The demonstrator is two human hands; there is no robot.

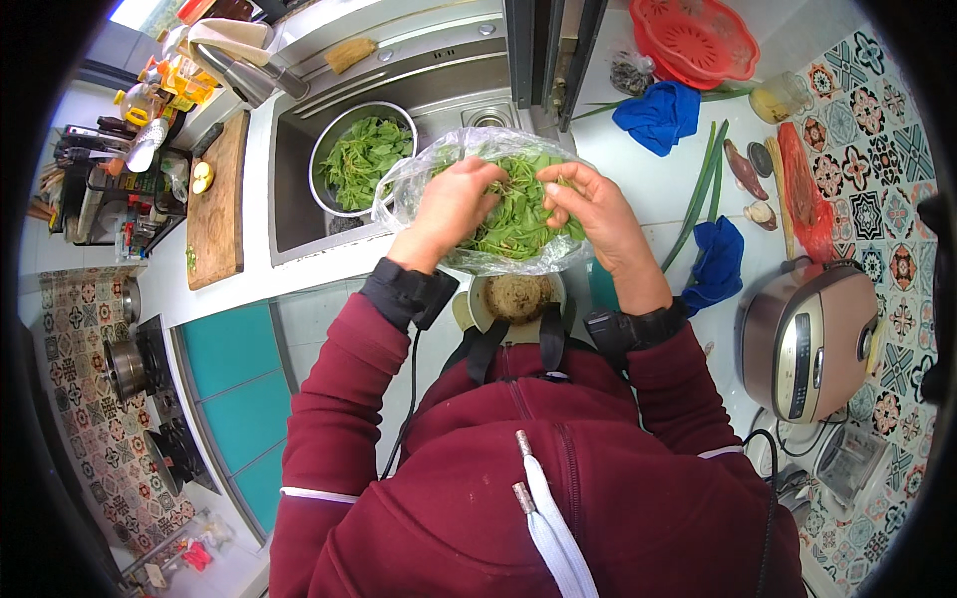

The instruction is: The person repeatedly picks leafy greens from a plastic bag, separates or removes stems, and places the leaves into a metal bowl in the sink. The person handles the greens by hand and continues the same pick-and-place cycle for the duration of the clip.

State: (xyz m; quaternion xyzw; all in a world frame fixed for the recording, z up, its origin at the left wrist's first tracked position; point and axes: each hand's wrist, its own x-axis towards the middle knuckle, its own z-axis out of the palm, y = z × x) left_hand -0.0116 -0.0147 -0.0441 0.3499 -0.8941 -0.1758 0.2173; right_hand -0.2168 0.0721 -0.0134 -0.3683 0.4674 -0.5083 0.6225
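Leafy greens [513,224] fill a clear plastic bag [399,194] in front of me, by the sink's near right corner. My left hand [456,207] reaches over the bag's left side, fingers curled and pressed together on the greens. On the other side, my right hand [590,207] pinches thumb against fingers at the leaves; the exact bit held is too small to make out. More greens [367,159] lie in a round metal basin [317,179] in the sink. Below the bag stands a light bucket [479,304] with brownish matter inside.
The steel sink [289,214] is under a faucet [244,80]. A cutting board [221,214] with a cut piece of produce [202,177] lies left. Right are a red colander [693,45], blue cloths [658,118], green onions [698,189], a jar [781,98] and a rice cooker [809,339].
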